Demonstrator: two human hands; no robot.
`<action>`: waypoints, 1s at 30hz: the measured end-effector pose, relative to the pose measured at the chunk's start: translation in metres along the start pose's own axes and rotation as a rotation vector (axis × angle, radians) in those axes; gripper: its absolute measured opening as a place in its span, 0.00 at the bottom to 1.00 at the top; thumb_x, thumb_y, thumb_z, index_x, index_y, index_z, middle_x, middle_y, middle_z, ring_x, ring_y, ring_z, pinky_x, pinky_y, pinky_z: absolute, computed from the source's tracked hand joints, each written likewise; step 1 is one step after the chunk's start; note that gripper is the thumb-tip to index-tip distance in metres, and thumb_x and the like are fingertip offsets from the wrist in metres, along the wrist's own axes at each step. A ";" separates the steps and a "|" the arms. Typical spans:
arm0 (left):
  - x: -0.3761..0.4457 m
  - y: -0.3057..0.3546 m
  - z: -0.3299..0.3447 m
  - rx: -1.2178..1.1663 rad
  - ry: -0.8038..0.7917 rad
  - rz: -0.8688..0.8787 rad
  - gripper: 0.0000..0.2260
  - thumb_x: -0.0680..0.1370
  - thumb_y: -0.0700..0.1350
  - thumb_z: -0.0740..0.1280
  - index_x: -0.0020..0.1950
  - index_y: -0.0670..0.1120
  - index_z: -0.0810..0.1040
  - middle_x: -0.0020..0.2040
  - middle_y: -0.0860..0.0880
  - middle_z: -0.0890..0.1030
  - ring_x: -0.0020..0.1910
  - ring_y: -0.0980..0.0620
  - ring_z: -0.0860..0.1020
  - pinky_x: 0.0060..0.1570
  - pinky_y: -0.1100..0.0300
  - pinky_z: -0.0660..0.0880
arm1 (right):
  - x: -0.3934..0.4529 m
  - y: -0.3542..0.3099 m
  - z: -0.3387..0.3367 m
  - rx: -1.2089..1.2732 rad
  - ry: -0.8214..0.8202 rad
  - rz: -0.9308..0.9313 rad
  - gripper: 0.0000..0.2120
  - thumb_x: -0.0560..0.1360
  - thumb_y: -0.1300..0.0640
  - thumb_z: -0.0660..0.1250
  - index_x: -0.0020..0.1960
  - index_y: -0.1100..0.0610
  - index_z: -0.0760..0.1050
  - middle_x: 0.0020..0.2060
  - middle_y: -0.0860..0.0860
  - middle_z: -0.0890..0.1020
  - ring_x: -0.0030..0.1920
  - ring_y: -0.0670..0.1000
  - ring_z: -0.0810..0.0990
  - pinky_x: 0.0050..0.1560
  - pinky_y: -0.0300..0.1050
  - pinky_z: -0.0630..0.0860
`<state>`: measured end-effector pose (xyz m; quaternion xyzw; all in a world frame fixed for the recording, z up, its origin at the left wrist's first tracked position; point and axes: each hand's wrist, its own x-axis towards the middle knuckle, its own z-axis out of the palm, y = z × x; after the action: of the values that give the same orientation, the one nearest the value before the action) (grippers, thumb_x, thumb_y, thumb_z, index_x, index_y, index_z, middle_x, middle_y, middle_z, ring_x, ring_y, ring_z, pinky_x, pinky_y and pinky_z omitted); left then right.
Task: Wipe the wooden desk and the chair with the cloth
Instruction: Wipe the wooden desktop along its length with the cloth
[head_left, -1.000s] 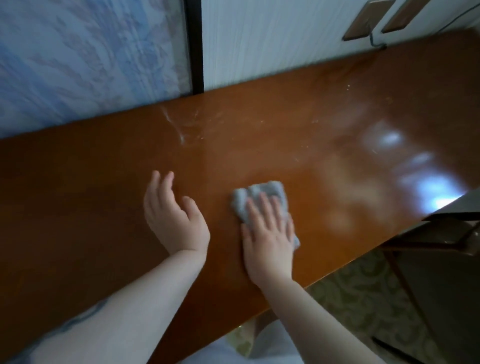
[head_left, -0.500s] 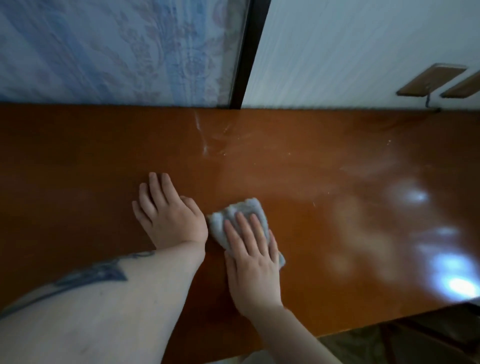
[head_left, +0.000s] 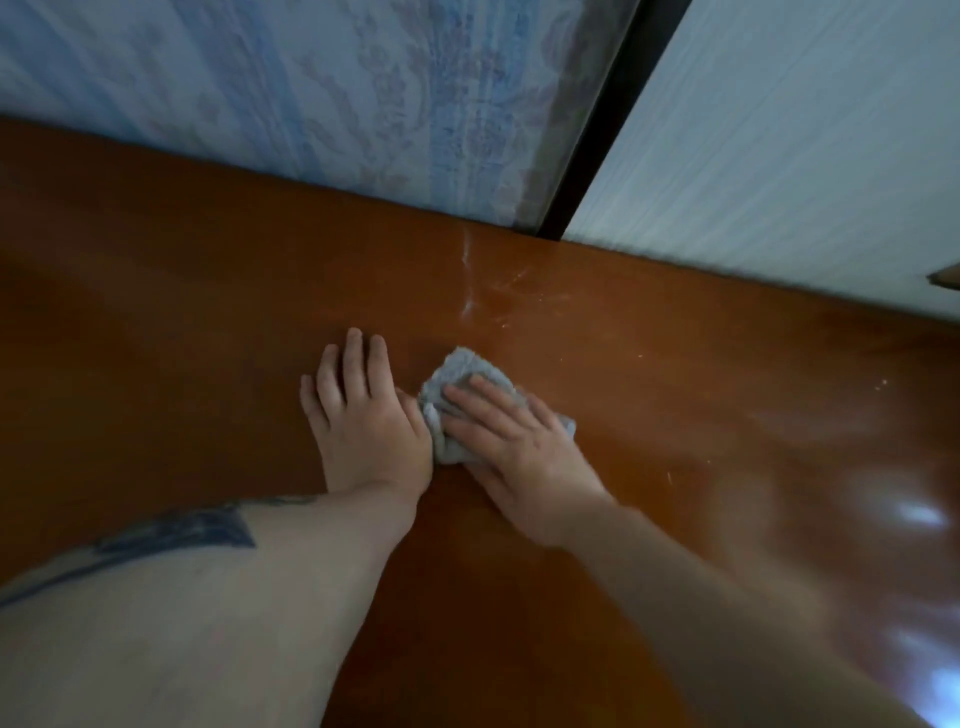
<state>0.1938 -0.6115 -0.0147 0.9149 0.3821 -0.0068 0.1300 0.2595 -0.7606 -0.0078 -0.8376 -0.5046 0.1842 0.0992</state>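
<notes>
On wooden desk (head_left: 675, 415): left hand (head_left: 371, 428) flat, right hand (head_left: 511, 441) flat atop unlabelled cloth (head_left: 457, 371).

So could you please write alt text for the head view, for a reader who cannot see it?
The right hand presses a grey cloth flat on a glossy wooden desk, while the left hand rests open beside it. Pale streaks mark the wood just beyond the cloth, near the wall.

My right hand (head_left: 511, 447) covers most of the cloth (head_left: 457, 371), so its middle is hidden. My right forearm is smeared with blur. The desk (head_left: 156, 322) runs off every side, and the chair isn't in view.
</notes>
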 end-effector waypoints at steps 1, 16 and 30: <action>0.000 0.000 0.000 0.011 -0.008 -0.002 0.25 0.79 0.48 0.51 0.76 0.46 0.61 0.77 0.46 0.61 0.76 0.44 0.55 0.75 0.43 0.50 | 0.010 0.019 -0.009 0.022 -0.017 0.034 0.24 0.82 0.52 0.56 0.77 0.41 0.57 0.78 0.39 0.53 0.77 0.41 0.41 0.74 0.48 0.37; 0.001 -0.003 0.007 0.000 0.049 0.002 0.26 0.78 0.49 0.46 0.75 0.46 0.64 0.76 0.46 0.64 0.75 0.44 0.58 0.74 0.42 0.53 | 0.071 0.038 -0.014 0.052 0.315 0.409 0.25 0.80 0.56 0.59 0.76 0.47 0.62 0.77 0.46 0.61 0.78 0.48 0.51 0.76 0.58 0.51; 0.001 -0.004 0.009 0.022 0.038 0.007 0.25 0.78 0.48 0.50 0.75 0.46 0.63 0.75 0.46 0.65 0.74 0.44 0.59 0.74 0.41 0.55 | 0.105 0.030 -0.022 0.065 0.437 0.602 0.24 0.81 0.54 0.57 0.77 0.49 0.61 0.77 0.48 0.61 0.78 0.50 0.51 0.76 0.57 0.50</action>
<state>0.1926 -0.6100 -0.0249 0.9175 0.3814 0.0067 0.1124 0.3376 -0.6817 -0.0204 -0.9644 -0.1966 0.0379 0.1727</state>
